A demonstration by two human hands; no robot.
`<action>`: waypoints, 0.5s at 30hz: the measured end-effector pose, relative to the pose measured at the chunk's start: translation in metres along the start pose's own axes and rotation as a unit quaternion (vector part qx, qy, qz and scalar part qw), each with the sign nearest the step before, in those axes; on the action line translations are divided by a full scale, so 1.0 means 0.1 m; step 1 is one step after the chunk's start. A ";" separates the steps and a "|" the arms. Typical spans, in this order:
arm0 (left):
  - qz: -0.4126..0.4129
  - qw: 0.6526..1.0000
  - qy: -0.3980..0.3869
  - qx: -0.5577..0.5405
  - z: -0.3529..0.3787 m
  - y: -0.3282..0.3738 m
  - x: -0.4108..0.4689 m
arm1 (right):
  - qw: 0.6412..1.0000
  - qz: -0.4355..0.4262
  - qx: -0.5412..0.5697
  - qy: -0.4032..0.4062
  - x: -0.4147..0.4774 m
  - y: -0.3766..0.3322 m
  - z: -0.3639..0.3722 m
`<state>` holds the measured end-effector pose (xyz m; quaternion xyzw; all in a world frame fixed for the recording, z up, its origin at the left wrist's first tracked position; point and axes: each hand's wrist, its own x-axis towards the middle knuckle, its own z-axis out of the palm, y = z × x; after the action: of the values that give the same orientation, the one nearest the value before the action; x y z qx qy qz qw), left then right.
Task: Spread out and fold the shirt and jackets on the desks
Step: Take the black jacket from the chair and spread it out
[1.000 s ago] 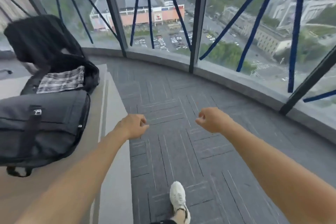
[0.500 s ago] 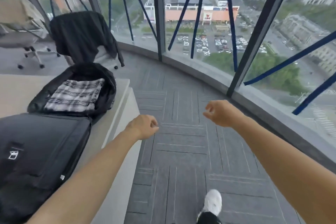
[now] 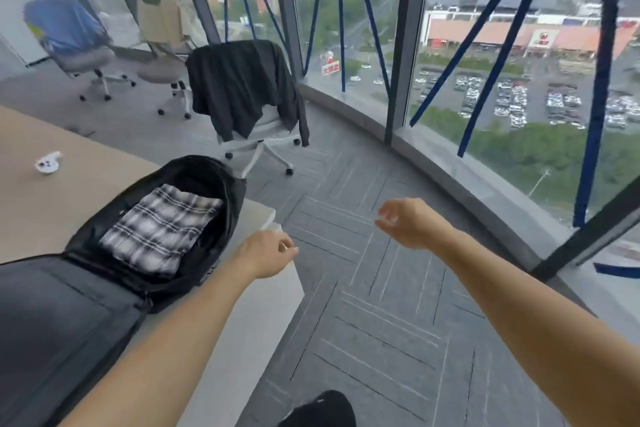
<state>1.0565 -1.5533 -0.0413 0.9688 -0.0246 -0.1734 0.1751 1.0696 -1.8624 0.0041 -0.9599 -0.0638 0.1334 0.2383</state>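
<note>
turning toward jacket (image 3: 235, 87) on chair (image 3: 258, 151); left grip (image 3: 266, 253), right grip (image 3: 405, 222) loosened, empty.

Shirt (image 3: 160, 226) in backpack (image 3: 194, 184) on desk (image 3: 31, 198); jacket (image 3: 239, 87) over chair (image 3: 266, 139) behind.

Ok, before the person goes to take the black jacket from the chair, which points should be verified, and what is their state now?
1. Left hand free: ok, loosely curled, holds nothing.
2. Right hand free: ok, relaxed, holds nothing.
3. Black jacket within reach: not ok, it hangs over the back of the white chair, well beyond both hands.
4. Path to the chair: ok, only grey carpet shows between.
5. Room on the desk to spread it: ok, bare wood shows left of the open bag.
6. Plaid shirt already folded: ok, it lies folded inside the bag.
</note>
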 end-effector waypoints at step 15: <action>-0.040 0.993 0.069 -0.093 -1.13 0.37 3.33 | 0.998 -0.048 -0.049 -0.002 3.51 0.19 -1.25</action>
<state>1.4088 -1.5862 -0.0381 0.9583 0.0421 -0.1149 0.2583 1.4424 -1.8686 0.0229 -0.9661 -0.1166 0.1205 0.1965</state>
